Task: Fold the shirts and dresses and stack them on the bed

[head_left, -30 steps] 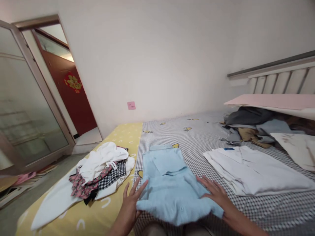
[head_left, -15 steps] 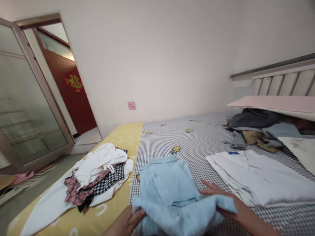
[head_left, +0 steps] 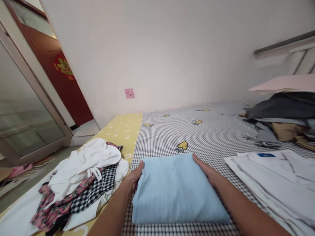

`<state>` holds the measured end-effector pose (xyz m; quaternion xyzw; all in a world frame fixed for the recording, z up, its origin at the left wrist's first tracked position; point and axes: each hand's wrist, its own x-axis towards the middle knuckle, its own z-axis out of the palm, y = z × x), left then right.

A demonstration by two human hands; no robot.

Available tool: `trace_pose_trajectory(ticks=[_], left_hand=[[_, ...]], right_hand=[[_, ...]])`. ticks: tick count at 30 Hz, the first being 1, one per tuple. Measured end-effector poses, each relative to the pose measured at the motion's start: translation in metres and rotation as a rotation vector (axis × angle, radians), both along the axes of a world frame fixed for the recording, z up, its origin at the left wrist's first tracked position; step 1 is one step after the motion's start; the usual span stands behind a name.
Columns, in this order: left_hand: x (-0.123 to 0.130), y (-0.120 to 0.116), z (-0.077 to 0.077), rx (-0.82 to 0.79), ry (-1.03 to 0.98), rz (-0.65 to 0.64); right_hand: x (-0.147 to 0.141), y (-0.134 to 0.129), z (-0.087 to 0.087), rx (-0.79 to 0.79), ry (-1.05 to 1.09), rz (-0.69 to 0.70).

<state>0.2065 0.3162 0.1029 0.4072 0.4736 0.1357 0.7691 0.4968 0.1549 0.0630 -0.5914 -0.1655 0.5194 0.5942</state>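
Note:
A light blue shirt (head_left: 176,193) lies folded into a flat rectangle on the checked bedding, its button front facing up. My left hand (head_left: 136,175) grips the far left side, thumb along the edge and the other fingers mostly hidden. At the far right corner my right hand (head_left: 203,167) holds the opposite side, with most of its fingers out of sight beside or under the fabric. The shirt's collar and chest pocket cannot be seen.
To the left, a loose heap of clothes (head_left: 86,170) sits on a yellow strip of bedding (head_left: 123,131). Folded white shirts (head_left: 270,180) lie at the right. Behind them, a stack of dark garments (head_left: 283,108) rests under a pink sheet-like item (head_left: 287,82).
The shirt's lower part has been folded over toward the far end, covering collar and pocket. Both hands moved forward to its far sides. The view has shifted.

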Motion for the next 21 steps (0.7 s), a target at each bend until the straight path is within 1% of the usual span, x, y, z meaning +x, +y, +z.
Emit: trace_pose_trajectory(ticks=[2, 3, 4, 6, 8, 9, 11, 12, 13, 14, 15, 16, 17, 18, 19, 20, 21], left_hand=[[-0.006, 0.003, -0.008, 0.004, -0.033, -0.025], [-0.009, 0.003, -0.011, 0.043, -0.053, -0.038], [-0.012, 0.002, -0.013, 0.106, -0.064, -0.044], [-0.014, 0.0, -0.014, 0.256, -0.044, -0.033], [-0.011, -0.003, -0.011, 0.371, 0.028, 0.007], [-0.008, -0.005, -0.006, 0.417, 0.067, 0.037], [-0.001, -0.012, 0.008, 0.524, 0.155, 0.113], [0.004, -0.018, 0.019, 0.591, 0.188, 0.156], [0.009, -0.026, 0.03, 0.694, 0.217, 0.191], [0.015, -0.035, 0.042, 0.848, 0.25, 0.207], [0.022, -0.046, 0.053, 1.036, 0.285, 0.202], [0.029, -0.057, 0.061, 1.288, 0.352, 0.17], [0.037, -0.066, 0.065, 1.522, 0.424, 0.12], [0.044, -0.075, 0.064, 1.704, 0.496, 0.06], [0.051, -0.08, 0.058, 1.826, 0.564, -0.009], [0.056, -0.082, 0.046, 1.872, 0.608, -0.083], [0.06, -0.081, 0.03, 1.872, 0.64, -0.168]], right_hand=[[0.004, -0.003, -0.008, 0.06, 0.005, 0.07], [0.005, -0.005, -0.012, 0.094, -0.032, 0.083], [0.006, -0.007, -0.015, 0.121, -0.093, 0.074], [0.009, -0.01, -0.021, 0.122, -0.245, 0.008], [0.01, -0.013, -0.02, 0.038, -0.481, -0.119], [0.01, -0.014, -0.016, -0.019, -0.648, -0.195], [0.004, -0.017, -0.002, -0.124, -1.028, -0.315], [-0.003, -0.019, 0.007, -0.155, -1.202, -0.339], [-0.012, -0.021, 0.016, -0.167, -1.347, -0.335], [-0.023, -0.021, 0.024, -0.165, -1.457, -0.306], [-0.036, -0.021, 0.032, -0.158, -1.537, -0.265], [-0.048, -0.019, 0.038, -0.15, -1.597, -0.227], [-0.06, -0.017, 0.041, -0.147, -1.643, -0.188], [-0.07, -0.013, 0.042, -0.159, -1.675, -0.147], [-0.078, -0.008, 0.039, -0.186, -1.694, -0.105], [-0.083, -0.003, 0.033, -0.225, -1.702, -0.059], [-0.085, 0.002, 0.025, -0.271, -1.7, -0.01]])
